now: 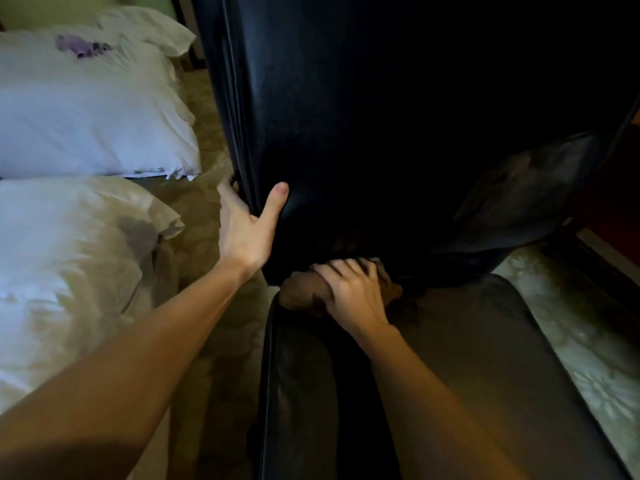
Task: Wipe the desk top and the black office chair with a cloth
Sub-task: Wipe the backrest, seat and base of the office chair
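**Head view, looking down on the chair.** The black office chair (pixel 346 116) fills the centre and right of the field. Its tall backrest (pixel 311 81) rises toward the top edge and its seat (pixel 485 358) runs down to the lower right corner.

The left grip (pixel 247 233) clasps the left edge of the backrest, low down near its bottom left corner. The thumb (pixel 277 202) lies flat on the front face, and the fingers wrap round the edge to the rear, where only their tips show.

The brown cloth (pixel 303 292) is bunched into a wad in the gap where the backrest's lower edge meets the rear of the seat, close to the seat's rear left corner. The right grip (pixel 353 292) sits on top of the cloth with its fingers spread and bent over it, holding the wad against the chair. The fingertips reach under the backrest's bottom edge and are blurred.

To the left of the chair lie two white pillows, one further away (pixel 90 109) and one nearer (pixel 69 254), the further one bearing a purple mark (pixel 83 46). What carries them cannot be told. A pale patterned floor covering (pixel 204 140) shows between the pillows and the chair, and again beside the seat's right edge.
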Demonstrator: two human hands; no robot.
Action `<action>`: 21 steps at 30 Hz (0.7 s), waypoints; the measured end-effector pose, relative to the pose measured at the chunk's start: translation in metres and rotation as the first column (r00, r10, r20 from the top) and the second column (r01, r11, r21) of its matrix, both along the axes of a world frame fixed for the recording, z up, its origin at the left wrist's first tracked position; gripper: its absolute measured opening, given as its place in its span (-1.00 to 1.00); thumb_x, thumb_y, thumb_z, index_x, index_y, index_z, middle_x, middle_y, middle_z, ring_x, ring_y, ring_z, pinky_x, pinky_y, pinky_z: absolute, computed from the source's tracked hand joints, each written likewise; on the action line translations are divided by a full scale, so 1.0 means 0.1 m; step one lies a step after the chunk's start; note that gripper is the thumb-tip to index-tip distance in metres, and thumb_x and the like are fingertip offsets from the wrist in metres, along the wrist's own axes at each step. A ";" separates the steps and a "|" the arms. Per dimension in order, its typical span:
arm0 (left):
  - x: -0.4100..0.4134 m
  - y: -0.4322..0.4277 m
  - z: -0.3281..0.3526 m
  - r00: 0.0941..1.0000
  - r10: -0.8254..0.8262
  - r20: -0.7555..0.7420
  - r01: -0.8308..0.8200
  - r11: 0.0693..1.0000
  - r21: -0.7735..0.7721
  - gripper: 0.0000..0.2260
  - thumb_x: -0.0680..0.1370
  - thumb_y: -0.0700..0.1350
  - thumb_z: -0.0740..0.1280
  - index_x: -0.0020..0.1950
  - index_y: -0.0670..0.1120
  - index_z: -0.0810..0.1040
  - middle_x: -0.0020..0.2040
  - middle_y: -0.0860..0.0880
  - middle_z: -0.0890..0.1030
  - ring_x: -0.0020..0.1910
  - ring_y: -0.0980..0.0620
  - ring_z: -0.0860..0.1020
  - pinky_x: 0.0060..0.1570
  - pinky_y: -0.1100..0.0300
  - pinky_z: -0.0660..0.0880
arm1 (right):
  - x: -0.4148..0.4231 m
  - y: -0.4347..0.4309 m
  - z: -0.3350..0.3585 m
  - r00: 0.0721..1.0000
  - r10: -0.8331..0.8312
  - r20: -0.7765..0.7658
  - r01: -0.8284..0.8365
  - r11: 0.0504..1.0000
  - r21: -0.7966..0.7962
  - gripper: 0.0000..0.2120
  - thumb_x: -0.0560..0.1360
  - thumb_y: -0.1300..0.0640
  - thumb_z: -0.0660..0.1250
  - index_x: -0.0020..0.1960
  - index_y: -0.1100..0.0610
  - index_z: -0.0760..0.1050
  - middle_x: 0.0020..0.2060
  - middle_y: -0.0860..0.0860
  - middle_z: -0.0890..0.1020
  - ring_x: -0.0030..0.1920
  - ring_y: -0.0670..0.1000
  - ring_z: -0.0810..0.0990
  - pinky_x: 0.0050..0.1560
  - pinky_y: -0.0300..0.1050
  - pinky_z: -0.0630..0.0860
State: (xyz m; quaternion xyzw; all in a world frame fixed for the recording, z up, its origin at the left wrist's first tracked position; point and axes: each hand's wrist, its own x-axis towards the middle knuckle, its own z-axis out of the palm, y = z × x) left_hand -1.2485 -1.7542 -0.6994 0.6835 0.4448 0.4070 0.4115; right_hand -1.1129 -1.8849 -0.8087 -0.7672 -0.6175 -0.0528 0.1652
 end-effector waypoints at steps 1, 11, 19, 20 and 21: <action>0.00 0.03 0.00 1.000 -0.013 -0.008 0.013 1.000 -0.001 0.03 0.29 0.64 0.26 0.57 0.10 0.08 0.50 -0.01 0.40 0.46 -0.01 0.41 0.48 -0.11 0.36 | 0.11 -0.04 -0.04 0.998 0.021 0.053 -0.018 0.998 -0.067 -0.61 0.52 0.04 0.35 0.35 -0.03 0.57 0.22 0.00 0.64 0.28 0.14 0.56 0.35 0.17 0.36; 0.10 0.10 -0.09 1.000 0.016 0.021 -0.018 0.997 0.072 -0.17 0.52 0.43 0.28 0.56 -0.08 0.15 0.44 -0.07 0.47 0.40 0.00 0.49 0.47 0.07 0.37 | 1.61 -0.80 -0.02 0.963 -0.232 0.135 0.250 0.958 -0.137 -0.73 0.48 0.03 0.35 0.16 -0.02 0.65 0.02 0.08 0.71 0.00 0.23 0.68 -0.11 0.00 0.44; 0.33 -0.05 0.16 0.992 0.010 -0.124 -0.008 1.000 0.016 -0.28 0.64 0.32 0.18 0.55 -0.22 0.35 0.46 -0.15 0.49 0.42 -0.14 0.48 0.46 0.07 0.38 | 2.07 -1.37 0.04 0.880 -0.461 0.112 0.472 0.873 -0.123 -0.76 0.50 0.16 0.34 0.16 0.07 0.58 0.04 0.17 0.68 0.05 0.28 0.66 -0.15 0.03 0.43; 0.38 -0.13 0.16 0.987 0.052 -0.149 -0.052 0.999 0.007 -0.31 0.66 0.29 0.16 0.53 -0.24 0.38 0.46 -0.18 0.49 0.42 -0.19 0.48 0.45 0.05 0.38 | 2.10 -1.45 0.09 0.874 -0.473 0.109 0.484 0.866 -0.127 -0.76 0.51 0.16 0.34 0.17 0.08 0.56 0.04 0.17 0.68 0.05 0.29 0.65 -0.16 0.03 0.41; 0.43 -0.21 0.16 0.982 0.092 -0.167 -0.091 0.996 0.012 -0.35 0.68 0.24 0.17 0.53 -0.25 0.37 0.46 -0.22 0.48 0.42 -0.22 0.47 0.45 0.03 0.38 | 2.12 -1.54 0.15 0.866 -0.489 0.106 0.500 0.859 -0.115 -0.76 0.50 0.15 0.35 0.17 0.08 0.56 0.03 0.16 0.67 0.04 0.29 0.65 -0.17 0.02 0.40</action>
